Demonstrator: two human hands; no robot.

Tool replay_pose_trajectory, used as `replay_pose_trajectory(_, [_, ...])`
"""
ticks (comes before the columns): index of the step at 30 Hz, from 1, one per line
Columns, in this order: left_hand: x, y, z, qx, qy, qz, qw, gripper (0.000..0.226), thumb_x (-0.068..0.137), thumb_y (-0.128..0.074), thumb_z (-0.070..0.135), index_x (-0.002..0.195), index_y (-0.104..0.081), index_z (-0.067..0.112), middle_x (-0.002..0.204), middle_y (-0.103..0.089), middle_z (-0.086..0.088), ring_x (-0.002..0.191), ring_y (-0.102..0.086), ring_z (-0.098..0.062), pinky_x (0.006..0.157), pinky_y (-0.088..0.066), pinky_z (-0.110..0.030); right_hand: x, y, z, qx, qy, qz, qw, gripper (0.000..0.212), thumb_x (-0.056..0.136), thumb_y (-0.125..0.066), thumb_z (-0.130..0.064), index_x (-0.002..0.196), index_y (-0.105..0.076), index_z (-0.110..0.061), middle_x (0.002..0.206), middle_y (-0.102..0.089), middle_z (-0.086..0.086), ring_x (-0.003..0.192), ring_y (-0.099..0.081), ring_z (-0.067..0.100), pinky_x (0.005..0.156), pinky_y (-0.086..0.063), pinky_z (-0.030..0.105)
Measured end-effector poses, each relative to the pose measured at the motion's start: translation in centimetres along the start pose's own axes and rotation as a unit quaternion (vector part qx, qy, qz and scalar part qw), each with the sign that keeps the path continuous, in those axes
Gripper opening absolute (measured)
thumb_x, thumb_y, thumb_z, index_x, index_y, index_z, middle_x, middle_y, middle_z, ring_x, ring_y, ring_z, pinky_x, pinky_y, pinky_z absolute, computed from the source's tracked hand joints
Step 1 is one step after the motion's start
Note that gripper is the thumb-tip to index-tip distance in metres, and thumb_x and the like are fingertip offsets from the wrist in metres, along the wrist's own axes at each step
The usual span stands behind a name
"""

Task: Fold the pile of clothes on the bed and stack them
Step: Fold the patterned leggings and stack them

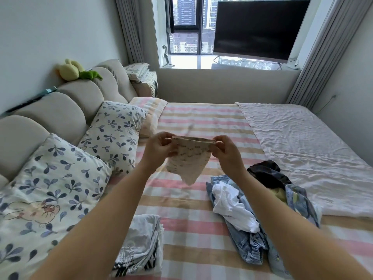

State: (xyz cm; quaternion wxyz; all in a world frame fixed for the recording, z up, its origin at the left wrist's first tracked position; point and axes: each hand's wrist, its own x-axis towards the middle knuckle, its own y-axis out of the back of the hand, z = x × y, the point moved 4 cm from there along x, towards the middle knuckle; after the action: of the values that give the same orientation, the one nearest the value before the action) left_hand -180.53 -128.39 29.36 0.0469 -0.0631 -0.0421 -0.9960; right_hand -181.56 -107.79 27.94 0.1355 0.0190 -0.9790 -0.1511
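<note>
A small cream patterned garment [188, 158] hangs in the air above the striped bed [201, 122]. My left hand [159, 149] pinches its top left corner and my right hand [226, 152] pinches its top right corner, stretching the upper edge between them. The cloth narrows to a point below. A loose pile of clothes [260, 209] lies on the bed to the right: denim, a white piece, a dark piece. A folded stack of grey and white clothes [141, 241] sits at the near left under my left forearm.
Leaf-print pillows [113, 136] lean on the padded headboard [60, 110] at the left. A crumpled pale blanket [306, 146] covers the bed's right side. A television [260, 29] stands on the window sill at the far wall.
</note>
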Motion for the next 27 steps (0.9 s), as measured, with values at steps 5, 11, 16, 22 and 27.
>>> replay_pose_trajectory(5, [-3.1,-0.5,-10.7,0.060,0.113,0.009,0.992,0.009,0.085,-0.063,0.004,0.094,-0.060,0.003,0.078,-0.065,-0.011,0.065,-0.062,-0.022,0.049,-0.056,-0.030,-3.8,-3.6,9.5,-0.042,-0.102,-0.021,0.994,0.013,0.093,-0.053,-0.010,0.102,-0.057,-0.002,0.085,-0.064,0.011,0.078,-0.060,0.025,0.072,-0.048,0.039])
replay_pose_trajectory(11, [-9.6,-1.7,-27.1,0.130,0.236,0.021,0.963,0.017,0.084,-0.067,0.013,0.097,-0.061,0.003,0.080,-0.062,-0.009,0.068,-0.060,-0.020,0.044,-0.052,-0.030,-12.7,-8.5,23.9,-0.078,-0.250,-0.086,0.961,0.017,0.092,-0.056,-0.017,0.102,-0.058,-0.004,0.089,-0.063,0.011,0.079,-0.058,0.021,0.072,-0.050,0.037])
replay_pose_trajectory(16, [-19.0,-2.5,-36.3,0.091,0.304,-0.004,0.948,0.008,0.085,-0.063,0.008,0.093,-0.063,0.005,0.073,-0.064,-0.003,0.060,-0.056,-0.011,0.040,-0.043,-0.018,-22.8,-10.5,30.5,0.009,-0.337,-0.100,0.936,0.009,0.091,-0.058,-0.013,0.097,-0.058,-0.006,0.076,-0.061,0.012,0.050,-0.056,0.013,0.045,-0.047,0.026])
replay_pose_trajectory(22, [-32.4,-3.0,-42.4,0.081,0.361,-0.055,0.927,0.029,0.075,-0.068,-0.008,0.081,-0.066,0.020,0.087,-0.066,0.000,0.083,-0.060,-0.015,0.073,-0.050,-0.020,-37.0,-11.6,35.6,0.104,-0.458,-0.069,0.880,0.018,0.093,-0.050,-0.021,0.083,-0.060,-0.009,0.078,-0.063,0.006,0.068,-0.060,0.016,0.064,-0.050,0.028])
replay_pose_trajectory(27, [-37.5,-4.0,-47.0,0.150,0.375,-0.081,0.911,0.037,0.069,-0.065,-0.015,0.089,-0.066,0.017,0.105,-0.049,-0.009,0.100,-0.052,-0.021,0.090,-0.044,-0.030,-42.0,-13.0,39.2,0.056,-0.467,-0.055,0.881,0.007,0.083,-0.064,-0.002,0.078,-0.062,-0.006,0.074,-0.062,0.001,0.066,-0.056,0.007,0.063,-0.044,0.014])
